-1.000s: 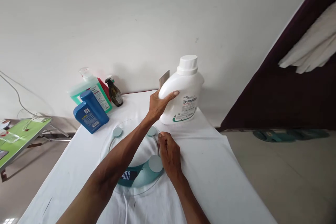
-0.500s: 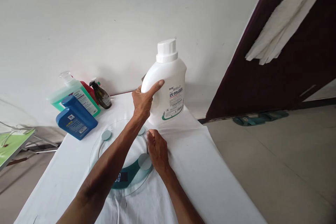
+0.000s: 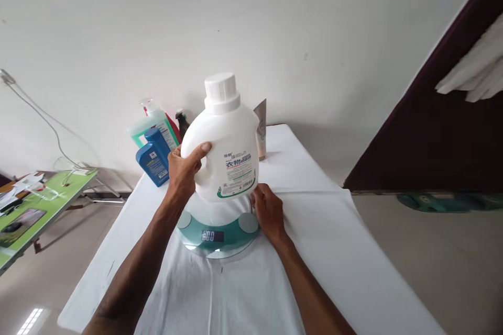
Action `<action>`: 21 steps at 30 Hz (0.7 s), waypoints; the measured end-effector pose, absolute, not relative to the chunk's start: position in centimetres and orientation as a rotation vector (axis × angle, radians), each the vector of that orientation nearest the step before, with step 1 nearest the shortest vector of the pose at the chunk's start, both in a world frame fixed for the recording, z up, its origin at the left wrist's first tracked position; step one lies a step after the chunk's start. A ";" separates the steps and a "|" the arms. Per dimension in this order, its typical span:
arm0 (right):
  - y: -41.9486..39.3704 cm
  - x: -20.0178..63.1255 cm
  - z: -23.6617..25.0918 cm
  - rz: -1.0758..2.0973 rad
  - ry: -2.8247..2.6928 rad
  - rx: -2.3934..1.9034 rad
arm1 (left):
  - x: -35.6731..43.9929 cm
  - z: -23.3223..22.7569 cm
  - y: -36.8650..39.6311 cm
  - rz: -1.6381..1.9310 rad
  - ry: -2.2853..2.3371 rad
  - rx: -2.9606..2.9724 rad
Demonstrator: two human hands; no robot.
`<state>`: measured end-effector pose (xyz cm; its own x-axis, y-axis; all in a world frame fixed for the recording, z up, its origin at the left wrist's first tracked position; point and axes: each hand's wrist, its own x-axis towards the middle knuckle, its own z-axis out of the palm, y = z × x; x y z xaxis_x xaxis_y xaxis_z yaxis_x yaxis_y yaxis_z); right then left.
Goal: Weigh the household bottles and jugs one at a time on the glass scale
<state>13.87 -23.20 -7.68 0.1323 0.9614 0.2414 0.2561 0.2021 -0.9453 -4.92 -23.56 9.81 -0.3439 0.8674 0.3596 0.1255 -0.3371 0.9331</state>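
My left hand [image 3: 184, 170] grips the handle side of a large white detergent jug [image 3: 228, 141] with a white cap and a green-edged label. The jug is upright and held just above a round glass scale [image 3: 220, 230] with a teal base and a lit display. My right hand [image 3: 268, 210] rests on the scale's right rim, next to the jug's lower right corner; whether it touches the jug I cannot tell. The scale lies on a table covered with white cloth [image 3: 314, 251].
Behind the jug stand a blue bottle [image 3: 154, 158], a green pump bottle [image 3: 155, 124], a dark spray bottle [image 3: 182, 121] and a beige tube [image 3: 260, 128] by the wall. A green folding table [image 3: 43, 199] is at the left, a dark door [image 3: 440, 131] at the right.
My left hand has lifted the white jug from the back right of the table and carried it toward me, over the scale. My right hand stays at the scale's right edge.
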 end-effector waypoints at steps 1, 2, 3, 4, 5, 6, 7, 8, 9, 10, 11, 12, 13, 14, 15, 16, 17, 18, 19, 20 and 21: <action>-23.2 13.9 -7.7 0.800 -1.361 -1.286 | -5.7 9.5 -24.1 1.738 1.353 1.320; -23.2 13.9 -7.7 0.802 -1.368 -1.293 | -6.5 9.2 -24.7 1.739 1.365 1.309; -23.2 13.9 -7.7 0.804 -1.374 -1.300 | -7.1 8.8 -25.1 1.742 1.372 1.294; -23.2 14.0 -7.7 0.807 -1.379 -1.308 | -7.7 8.6 -25.5 1.747 1.376 1.279; -23.2 14.0 -7.6 0.813 -1.383 -1.316 | -8.2 8.3 -25.8 1.751 1.379 1.265; -23.2 14.0 -7.5 0.818 -1.386 -1.324 | -8.6 8.0 -26.0 1.752 1.384 1.255; -23.2 14.0 -7.5 0.820 -1.388 -1.330 | -9.0 7.7 -26.1 1.750 1.393 1.249; -23.2 14.0 -7.4 0.819 -1.387 -1.333 | -9.3 7.5 -26.2 1.748 1.403 1.245; -23.3 14.0 -7.3 0.817 -1.384 -1.335 | -9.6 7.2 -26.2 1.745 1.412 1.243; -23.3 14.0 -7.3 0.815 -1.381 -1.336 | -9.8 6.9 -26.2 1.742 1.417 1.237; -23.3 14.0 -7.2 0.813 -1.378 -1.336 | -10.0 6.7 -26.1 1.743 1.415 1.227; -23.3 14.0 -7.2 0.814 -1.374 -1.336 | -10.2 6.6 -26.0 1.748 1.407 1.217; -23.3 14.0 -7.1 0.815 -1.372 -1.336 | -10.3 6.4 -26.0 1.756 1.395 1.208; -23.3 14.0 -7.1 0.815 -1.371 -1.337 | -10.3 6.3 -25.9 1.765 1.382 1.201; -23.3 14.0 -7.1 0.815 -1.373 -1.339 | -10.4 6.2 -25.8 1.773 1.370 1.198; -23.3 14.0 -7.1 0.814 -1.374 -1.342 | -10.5 6.1 -25.7 1.776 1.360 1.198; -23.3 14.0 -7.1 0.812 -1.375 -1.346 | -10.5 6.0 -25.6 1.775 1.355 1.201; -23.3 14.0 -7.2 0.810 -1.376 -1.350 | -10.6 5.9 -25.6 1.771 1.355 1.204; -23.3 14.0 -7.2 0.810 -1.376 -1.352 | -10.7 5.8 -25.5 1.766 1.360 1.206; -23.3 14.0 -7.2 0.812 -1.378 -1.352 | -10.7 5.7 -25.5 1.759 1.367 1.210; -23.4 14.0 -7.2 0.814 -1.379 -1.353 | -10.8 5.6 -25.5 1.752 1.373 1.217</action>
